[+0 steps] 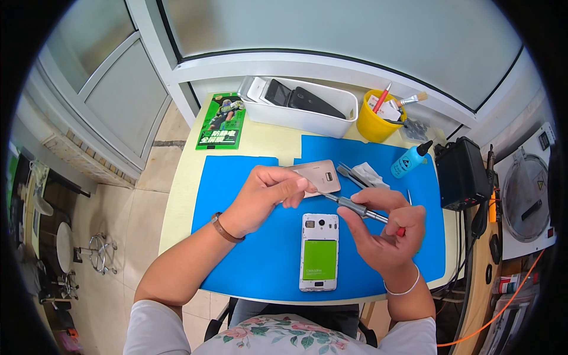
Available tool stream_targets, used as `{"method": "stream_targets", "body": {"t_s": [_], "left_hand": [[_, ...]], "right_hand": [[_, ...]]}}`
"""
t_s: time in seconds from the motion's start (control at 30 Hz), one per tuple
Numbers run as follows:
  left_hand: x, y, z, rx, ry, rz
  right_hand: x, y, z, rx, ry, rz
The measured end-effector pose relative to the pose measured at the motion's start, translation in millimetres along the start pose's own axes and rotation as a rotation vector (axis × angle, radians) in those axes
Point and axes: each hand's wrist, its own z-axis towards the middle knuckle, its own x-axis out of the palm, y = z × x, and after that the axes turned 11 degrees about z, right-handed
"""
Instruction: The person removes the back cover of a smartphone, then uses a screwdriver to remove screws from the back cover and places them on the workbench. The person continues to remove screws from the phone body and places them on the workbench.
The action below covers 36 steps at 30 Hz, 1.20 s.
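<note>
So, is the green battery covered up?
No, the battery shows in the open phone, and the pink cover lies apart.

Yel. cup [371, 129] w/ brush [413, 98], just R of wht. bin [296, 118]

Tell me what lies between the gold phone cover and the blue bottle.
In the head view, tweezers and a white tissue lie on the blue mat between the cover and bottle.

Close fisheye head view, downward and forward over the blue mat [266, 260]
</note>
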Motion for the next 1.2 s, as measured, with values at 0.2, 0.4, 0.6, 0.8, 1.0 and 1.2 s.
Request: {"method": "stream_targets", "body": {"t_s": [0.2,0.4,0.6,0.8,1.0,1.2], "left_hand": [[8,0,-4,-0.102,0.002,-0.27],[12,-1,-6,-0.105,0.023,-0.332],[15,-2,-7,-0.102,0.037,-0.339],[15,-2,-7,-0.092,0.035,-0.337],[15,-1,-7,-0.099,0.039,-0.364],[15,0,-8,-0.103,0.045,-0.391]], "right_hand": [[-6,9,-1,-0.012,0.112,-0.079],[-6,10,-4,-0.009,0.114,-0.09],[-6,9,-5,-0.02,0.107,-0.085],[-6,11,-4,-0.012,0.116,-0.113],[-1,2,-4,-0.123,0.002,-0.092],[-2,5,-4,-0.118,0.026,-0.106]]}}
